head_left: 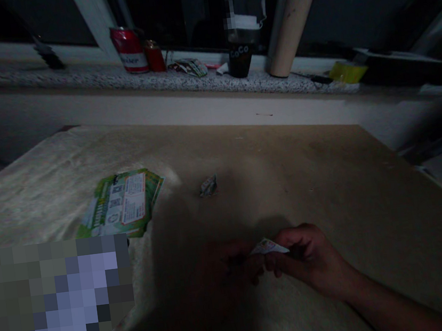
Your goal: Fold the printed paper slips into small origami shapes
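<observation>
A small folded piece of printed paper (269,246) is pinched between my two hands, its pointed top facing away from me. My right hand (311,259) grips its right side, thumb and fingers pressed together. In deep shadow, my left hand (237,265) closes on the left side; its fingers show only dimly. Beyond my hands, a second small folded paper (208,186) rests on the table. To the left lies a fanned stack of green printed leaflets (123,204), with white text boxes and codes on the top one.
The brown table (328,184) ends at a white wall. Above it, a speckled windowsill (106,85) bears a red can (129,50), a red jar-like item (154,56), crumpled wrappers (190,67), a black CoCo cup (240,58) and a bamboo-like tube (292,22). A blurred-out patch covers the lower left.
</observation>
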`<state>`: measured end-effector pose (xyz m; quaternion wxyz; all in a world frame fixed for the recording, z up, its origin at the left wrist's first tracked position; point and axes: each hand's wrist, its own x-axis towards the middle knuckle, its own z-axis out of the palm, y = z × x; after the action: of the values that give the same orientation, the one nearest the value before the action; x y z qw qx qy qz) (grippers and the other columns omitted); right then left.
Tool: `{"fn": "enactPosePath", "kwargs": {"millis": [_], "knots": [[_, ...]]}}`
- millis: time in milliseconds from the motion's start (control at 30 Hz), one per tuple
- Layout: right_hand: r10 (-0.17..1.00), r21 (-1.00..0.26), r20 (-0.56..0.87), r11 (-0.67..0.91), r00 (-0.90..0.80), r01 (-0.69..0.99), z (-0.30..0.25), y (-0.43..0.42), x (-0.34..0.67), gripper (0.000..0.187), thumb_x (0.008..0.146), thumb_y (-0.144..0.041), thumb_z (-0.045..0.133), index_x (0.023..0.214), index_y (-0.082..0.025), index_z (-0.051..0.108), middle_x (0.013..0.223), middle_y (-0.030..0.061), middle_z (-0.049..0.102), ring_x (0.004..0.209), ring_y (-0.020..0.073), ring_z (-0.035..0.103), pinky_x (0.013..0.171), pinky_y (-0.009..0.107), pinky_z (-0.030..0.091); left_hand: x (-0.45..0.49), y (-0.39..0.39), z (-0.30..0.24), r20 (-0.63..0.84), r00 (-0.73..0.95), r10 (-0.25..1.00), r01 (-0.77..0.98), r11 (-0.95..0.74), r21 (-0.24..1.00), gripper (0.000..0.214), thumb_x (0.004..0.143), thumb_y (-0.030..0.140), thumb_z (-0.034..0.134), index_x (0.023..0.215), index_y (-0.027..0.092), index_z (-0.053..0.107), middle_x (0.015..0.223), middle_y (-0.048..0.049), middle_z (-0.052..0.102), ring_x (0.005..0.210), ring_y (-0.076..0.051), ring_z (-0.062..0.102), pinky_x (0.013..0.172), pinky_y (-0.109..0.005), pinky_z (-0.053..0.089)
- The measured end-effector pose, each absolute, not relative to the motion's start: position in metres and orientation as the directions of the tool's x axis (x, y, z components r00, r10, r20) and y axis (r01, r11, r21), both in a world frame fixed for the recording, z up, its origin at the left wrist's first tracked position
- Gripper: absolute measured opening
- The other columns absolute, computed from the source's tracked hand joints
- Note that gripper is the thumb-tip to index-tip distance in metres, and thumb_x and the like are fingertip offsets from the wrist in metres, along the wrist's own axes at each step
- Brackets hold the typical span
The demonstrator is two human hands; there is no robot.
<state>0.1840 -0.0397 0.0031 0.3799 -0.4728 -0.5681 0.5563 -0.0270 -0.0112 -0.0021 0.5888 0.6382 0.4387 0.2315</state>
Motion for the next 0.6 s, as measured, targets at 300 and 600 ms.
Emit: {"fn": "enactPosePath", "kwargs": {"millis": [300, 600], "knots": [[0.963, -0.991, -0.054, -0.02, -0.264, 0.133, 0.006, -0.041, 0.181, 0.021, 0.087, -0.026, 0.075, 0.07, -0.015, 0.075, 0.059, 0.0025, 0.071, 0.052, 0.0095, 0.057, 0.049, 0.02, 0.041, -0.026, -0.011, 0.008, -0.279, 0.507, 0.815, 0.321, 0.122, 0.939, 0.031, 0.083, 0.043, 0.063, 0.067, 0.017, 0.07, 0.059, 0.0015, 0.059, 0.057, -0.014, 0.05, 0.054, -0.025, 0.033], [0.959, -0.995, -0.082, -0.061, -0.272, 0.084, 0.004, -0.039, 0.181, 0.022, 0.085, -0.029, 0.082, 0.068, -0.016, 0.077, 0.064, 0.0044, 0.076, 0.055, 0.0109, 0.062, 0.051, 0.02, 0.046, -0.028, -0.011, -0.002, -0.276, 0.495, 0.824, 0.337, 0.11, 0.935, 0.03, 0.085, 0.042, 0.064, 0.07, 0.017, 0.072, 0.061, 0.002, 0.061, 0.059, -0.014, 0.051, 0.055, -0.024, 0.033]]}}
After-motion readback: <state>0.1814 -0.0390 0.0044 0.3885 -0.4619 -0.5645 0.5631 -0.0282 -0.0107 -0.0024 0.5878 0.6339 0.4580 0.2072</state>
